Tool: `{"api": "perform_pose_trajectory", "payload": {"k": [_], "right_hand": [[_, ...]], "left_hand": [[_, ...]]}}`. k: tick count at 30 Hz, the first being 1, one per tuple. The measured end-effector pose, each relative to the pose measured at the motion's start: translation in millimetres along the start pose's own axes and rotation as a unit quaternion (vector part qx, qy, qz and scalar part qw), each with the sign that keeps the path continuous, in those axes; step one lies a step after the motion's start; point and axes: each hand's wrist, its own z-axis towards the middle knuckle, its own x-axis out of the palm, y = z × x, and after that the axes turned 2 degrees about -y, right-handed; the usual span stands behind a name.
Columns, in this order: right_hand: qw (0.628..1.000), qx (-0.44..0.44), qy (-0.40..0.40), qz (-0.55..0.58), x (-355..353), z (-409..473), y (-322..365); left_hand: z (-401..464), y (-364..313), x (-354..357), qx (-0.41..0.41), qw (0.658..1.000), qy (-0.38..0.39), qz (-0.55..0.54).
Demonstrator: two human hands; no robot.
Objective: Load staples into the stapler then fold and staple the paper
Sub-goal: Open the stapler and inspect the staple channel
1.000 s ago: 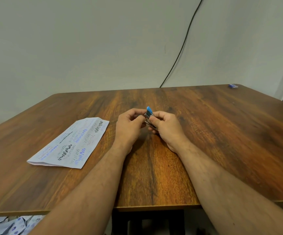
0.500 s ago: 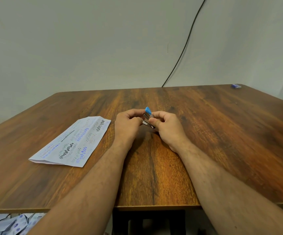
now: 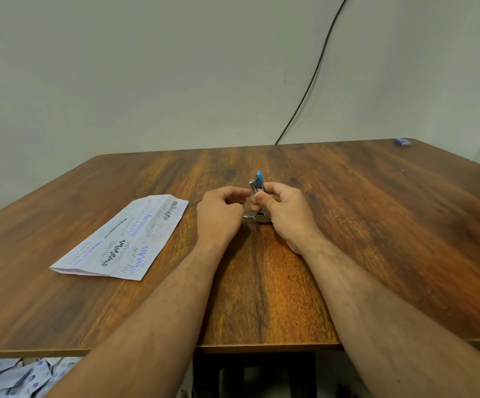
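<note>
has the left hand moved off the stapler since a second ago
Yes. The left hand has drawn back leftward, toward the folded paper, leaving a gap to the stapler, which the right hand holds alone.

I see a brown wood-grain counter, a silver stapler with a blue top, white paper on the left covered in blue and black squiggles, and a black cable on the grey wall.

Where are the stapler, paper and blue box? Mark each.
stapler [image 3: 257,185], head view, metal body under the blue tip.
paper [image 3: 123,239], head view, middle of the sheet.
blue box [image 3: 403,141], head view, its top.
</note>
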Motion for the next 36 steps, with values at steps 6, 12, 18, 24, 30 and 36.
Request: {"api": "perform_pose_trajectory", "payload": {"k": [6,12,18,24,30,36], "right_hand": [[0.999,0.018,0.004,0.049,0.9,0.1,4.5],[1.0,0.001,0.009,0.021,1.0,-4.1,7.0],[0.999,-0.03,0.016,0.007,-0.8,-10.6,12.1],[0.999,-0.022,0.023,0.023,-0.4,-10.2,12.4],[1.0,-0.013,0.016,-0.007,-1.0,-7.4,8.3],[0.999,-0.023,0.021,-0.036,0.3,-5.2,3.9]], "left_hand": [[-2.5,-3.5,-0.5,0.016,1.0,-0.019,0.004],[-3.3,-5.8,1.3,0.139,0.987,-0.054,-0.059],[-4.9,-6.4,-0.2,0.175,0.983,-0.04,-0.044],[-5.8,-7.4,-2.8,0.171,0.984,-0.038,-0.018],[-9.4,-12.4,-2.6,0.166,0.985,-0.053,0.012],[-8.7,-13.1,-1.1,0.17,0.978,-0.071,0.098]]}}
